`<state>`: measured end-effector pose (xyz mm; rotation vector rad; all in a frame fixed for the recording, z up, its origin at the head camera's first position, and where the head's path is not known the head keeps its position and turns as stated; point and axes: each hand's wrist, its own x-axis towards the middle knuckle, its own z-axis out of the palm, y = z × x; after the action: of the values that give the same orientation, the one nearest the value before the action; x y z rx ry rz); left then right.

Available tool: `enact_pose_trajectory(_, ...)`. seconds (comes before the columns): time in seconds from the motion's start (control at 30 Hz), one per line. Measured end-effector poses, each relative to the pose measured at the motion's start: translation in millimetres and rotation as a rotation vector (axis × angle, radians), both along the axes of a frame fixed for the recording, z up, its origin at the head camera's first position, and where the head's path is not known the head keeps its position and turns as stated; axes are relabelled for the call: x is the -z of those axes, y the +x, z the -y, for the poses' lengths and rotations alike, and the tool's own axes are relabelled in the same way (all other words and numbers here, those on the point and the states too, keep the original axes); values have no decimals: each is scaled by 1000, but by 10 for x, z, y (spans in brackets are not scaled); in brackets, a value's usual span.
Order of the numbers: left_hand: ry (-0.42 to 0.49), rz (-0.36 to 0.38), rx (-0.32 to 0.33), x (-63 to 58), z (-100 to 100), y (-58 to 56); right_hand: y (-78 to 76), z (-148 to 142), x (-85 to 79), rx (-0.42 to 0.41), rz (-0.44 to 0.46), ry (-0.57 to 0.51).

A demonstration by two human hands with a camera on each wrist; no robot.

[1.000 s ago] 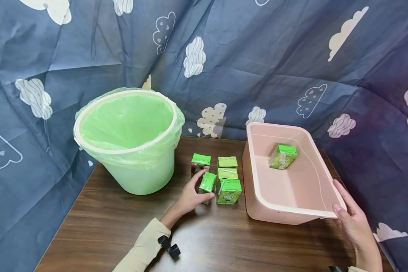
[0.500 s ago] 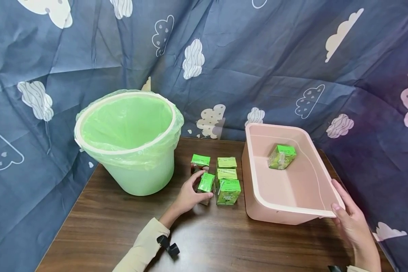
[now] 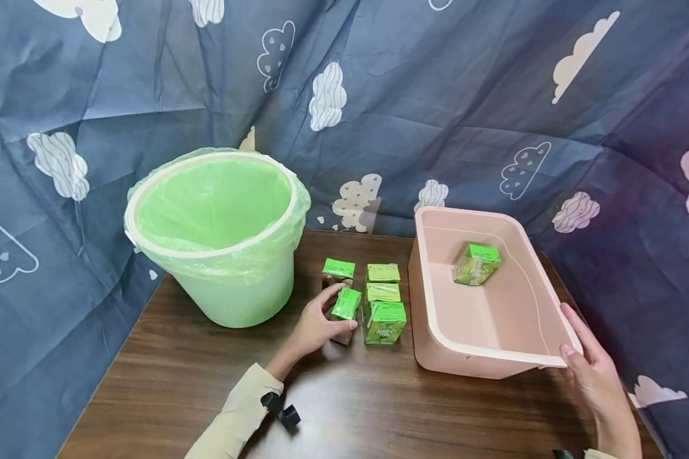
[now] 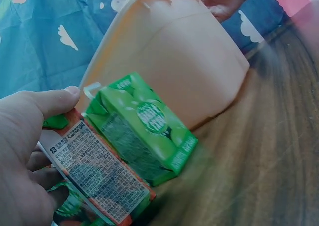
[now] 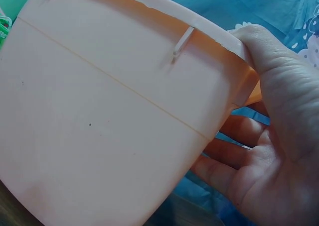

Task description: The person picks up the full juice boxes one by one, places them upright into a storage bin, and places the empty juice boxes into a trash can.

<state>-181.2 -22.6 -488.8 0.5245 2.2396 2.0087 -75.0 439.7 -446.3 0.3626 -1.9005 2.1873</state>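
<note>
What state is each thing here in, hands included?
Left hand: gripping a brown-sided carton
Carton behind that: standing
Three cartons in a row: standing
Right hand: gripping the tub's rim
Pink tub: open-topped, green carton inside
Green bin: open-topped, bag-lined

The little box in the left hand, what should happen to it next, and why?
Probably lift the held box straight up: the left hand grips it, and a green box stands close beside it, so sliding sideways might bump that.
</note>
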Motion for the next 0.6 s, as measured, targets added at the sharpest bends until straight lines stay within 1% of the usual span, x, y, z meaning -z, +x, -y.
enact_pose_trajectory(0.1, -1, -4, 1, -78, 12, -6, 8, 2, -14, 25, 13, 14)
enact_pose_trajectory(0.2, -15, -6, 11, -180, 34, -16, 15, -7, -10, 16, 14, 15)
enact_pose_trajectory(0.33, -23, -12, 54, -345, 74, -24, 20, -19, 1, 1, 2, 1)
enact_pose_trajectory(0.43, -11, -24, 85, -477, 108, -25, 16, -22, 3, -4, -8, -8)
enact_pose_trajectory(0.6, -2, -41, 98, -674, 148, -15, 3, -30, 11, -20, -21, -8)
